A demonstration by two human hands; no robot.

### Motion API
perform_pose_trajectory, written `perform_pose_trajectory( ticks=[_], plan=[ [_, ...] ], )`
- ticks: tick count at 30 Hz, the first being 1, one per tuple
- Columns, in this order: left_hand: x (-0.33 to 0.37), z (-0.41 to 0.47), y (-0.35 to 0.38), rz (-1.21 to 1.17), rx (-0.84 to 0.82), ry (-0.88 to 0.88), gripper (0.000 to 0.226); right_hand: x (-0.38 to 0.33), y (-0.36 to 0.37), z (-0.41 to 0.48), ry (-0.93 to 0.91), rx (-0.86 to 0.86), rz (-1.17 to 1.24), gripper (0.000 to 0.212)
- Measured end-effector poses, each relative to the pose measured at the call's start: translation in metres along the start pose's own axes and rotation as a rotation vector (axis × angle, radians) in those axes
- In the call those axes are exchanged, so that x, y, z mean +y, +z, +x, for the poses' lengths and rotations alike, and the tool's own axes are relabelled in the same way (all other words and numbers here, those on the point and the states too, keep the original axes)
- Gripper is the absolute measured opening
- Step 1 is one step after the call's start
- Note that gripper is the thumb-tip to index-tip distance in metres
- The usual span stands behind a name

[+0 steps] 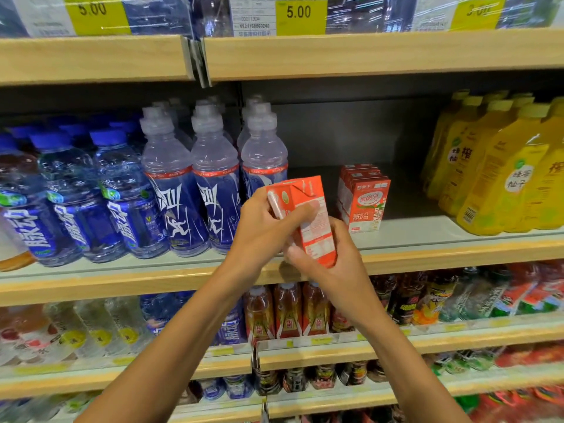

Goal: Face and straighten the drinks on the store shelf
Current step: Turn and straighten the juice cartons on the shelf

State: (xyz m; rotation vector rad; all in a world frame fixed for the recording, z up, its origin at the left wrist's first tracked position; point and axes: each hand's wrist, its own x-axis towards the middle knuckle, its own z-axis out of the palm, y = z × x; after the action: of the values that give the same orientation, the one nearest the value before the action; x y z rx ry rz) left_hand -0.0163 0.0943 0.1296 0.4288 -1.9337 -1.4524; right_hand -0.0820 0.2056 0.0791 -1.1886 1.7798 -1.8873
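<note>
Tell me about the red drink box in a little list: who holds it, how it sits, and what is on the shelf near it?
held thing: red carton, tilted, in front of the shelf
left hand: grips the carton's upper part
right hand: grips its lower end
on the shelf behind: matching cartons in a row, upright, front one facing out
further left: blue-labelled bottles
further right: yellow bottles
</note>
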Motion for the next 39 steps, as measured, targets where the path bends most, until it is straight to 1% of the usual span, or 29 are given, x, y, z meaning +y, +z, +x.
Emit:
perform_pose_trajectory(
  ticks=[2, 5, 9, 10, 12, 14, 17, 18, 21, 23, 27, 31, 33, 36, 38, 39],
  plan=[
    [0.002, 0.002, -0.006, -0.050, -0.099, 0.017, 0.044, -0.002, -0.010, 0.003, 0.104, -0.094, 0.116, 0.066],
    [0.003, 0.005, -0.011, -0.081, -0.202, 0.031, 0.060, -0.002, -0.018, 0.006, 0.149, -0.182, 0.210, 0.057],
    [0.001, 0.004, -0.007, -0.072, -0.232, 0.040, 0.063, -0.002, -0.018, 0.004, 0.102, -0.111, 0.186, 0.053],
    [0.001, 0.003, -0.005, -0.058, -0.220, 0.050, 0.059, -0.002, -0.017, 0.003, 0.077, -0.078, 0.164, 0.050],
    [0.000, -0.001, 0.001, -0.030, -0.180, 0.082, 0.045, -0.001, -0.015, 0.001, 0.028, 0.017, 0.115, 0.046],
    [0.001, -0.006, 0.009, -0.011, -0.137, 0.100, 0.034, -0.001, -0.012, 0.001, -0.017, 0.141, 0.028, 0.052],
    [0.004, -0.011, 0.025, -0.030, -0.051, 0.081, 0.045, 0.001, -0.004, 0.002, -0.074, 0.322, -0.153, 0.056],
    [0.005, -0.011, 0.029, -0.050, -0.014, 0.066, 0.046, 0.002, -0.001, 0.002, -0.082, 0.363, -0.187, 0.059],
    [0.005, -0.009, 0.036, -0.090, 0.111, 0.041, 0.034, 0.005, 0.004, 0.000, -0.100, 0.387, -0.229, 0.071],
    [0.005, -0.007, 0.034, -0.103, 0.125, 0.022, 0.032, 0.004, 0.001, -0.002, -0.079, 0.313, -0.224, 0.074],
    [0.003, -0.004, 0.024, -0.109, -0.027, 0.030, 0.051, -0.004, -0.022, -0.001, 0.011, 0.115, -0.091, 0.068],
    [-0.002, 0.003, 0.019, -0.147, -0.196, 0.052, 0.052, -0.007, -0.046, 0.002, 0.050, 0.060, -0.125, 0.055],
    [-0.005, 0.008, 0.023, -0.140, -0.253, 0.068, 0.051, -0.004, -0.055, 0.002, 0.039, 0.075, -0.155, 0.054],
    [-0.014, 0.013, 0.032, -0.079, -0.307, 0.114, 0.047, 0.007, -0.069, 0.004, 0.034, 0.142, -0.222, 0.054],
    [-0.027, 0.014, 0.034, 0.031, -0.286, 0.160, 0.053, 0.017, -0.083, 0.009, 0.048, 0.210, -0.262, 0.047],
    [-0.036, 0.014, 0.033, 0.142, -0.261, 0.203, 0.055, 0.022, -0.089, 0.012, 0.061, 0.248, -0.278, 0.044]
  ],
)
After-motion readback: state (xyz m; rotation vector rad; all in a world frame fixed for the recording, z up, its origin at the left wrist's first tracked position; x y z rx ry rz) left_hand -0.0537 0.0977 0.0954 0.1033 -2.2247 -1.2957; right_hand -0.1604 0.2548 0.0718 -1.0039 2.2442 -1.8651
